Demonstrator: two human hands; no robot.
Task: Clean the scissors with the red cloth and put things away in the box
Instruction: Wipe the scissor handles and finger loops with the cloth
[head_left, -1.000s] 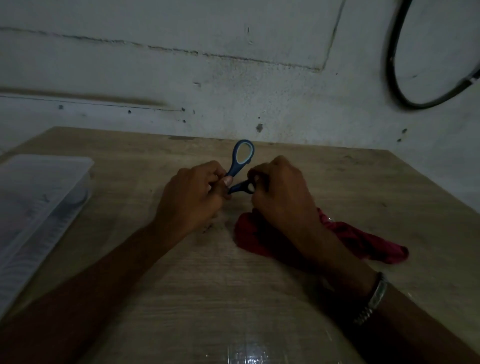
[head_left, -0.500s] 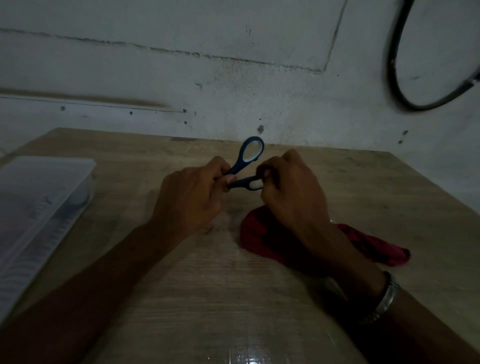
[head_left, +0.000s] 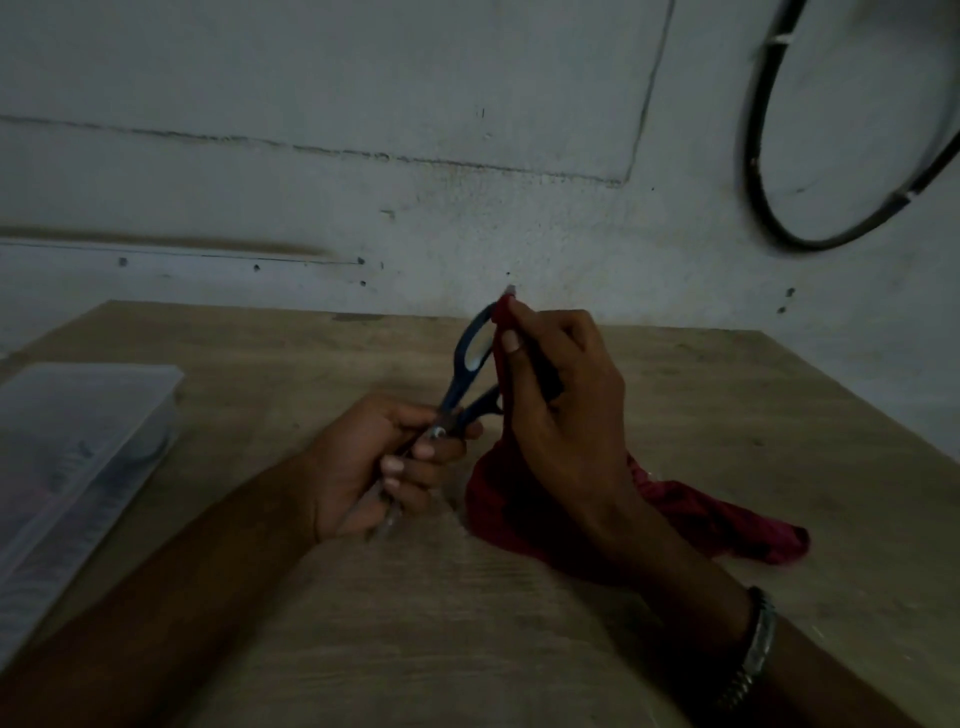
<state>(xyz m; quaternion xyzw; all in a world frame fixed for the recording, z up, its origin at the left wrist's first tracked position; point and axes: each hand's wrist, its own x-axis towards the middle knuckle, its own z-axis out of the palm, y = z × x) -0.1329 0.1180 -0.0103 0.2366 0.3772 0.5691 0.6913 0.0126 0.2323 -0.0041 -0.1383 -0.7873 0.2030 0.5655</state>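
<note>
- Nearest to us, both forearms reach out over the wooden table (head_left: 415, 623), and a metal watch band (head_left: 756, 644) sits on the right wrist.
- At the middle of the table our left hand (head_left: 374, 462) has its fingers curled tight round the blade end of the scissors (head_left: 457, 400), so the blades lie hidden in the fist with only a tip showing below it. We judge this hold keeps the sharp part covered and leaves the handles free for wiping.
- Just right of that, the red cloth (head_left: 701, 514) lies bunched on the table, with its tail trailing to the right. One end is drawn up from the heap, so the slack rests on the wood while only the working end is lifted.
- Slightly farther, our right hand (head_left: 566, 410) pinches that raised end between thumb and fingers and presses it against the handle loops, which seems to us the wiping step itself.
- As for looks, the scissors have dark blue plastic handles with two oval loops, the farther one standing upright, and a small metal pivot shows at our left fingers. Dim light hides any dirt.
- Over on the left, well apart from the hands, the clear plastic box (head_left: 78, 467) waits with its lid on; nothing is packed yet.
- Farthest away, a stained wall (head_left: 363, 182) carries a dark hoop (head_left: 779, 228) at upper right.
</note>
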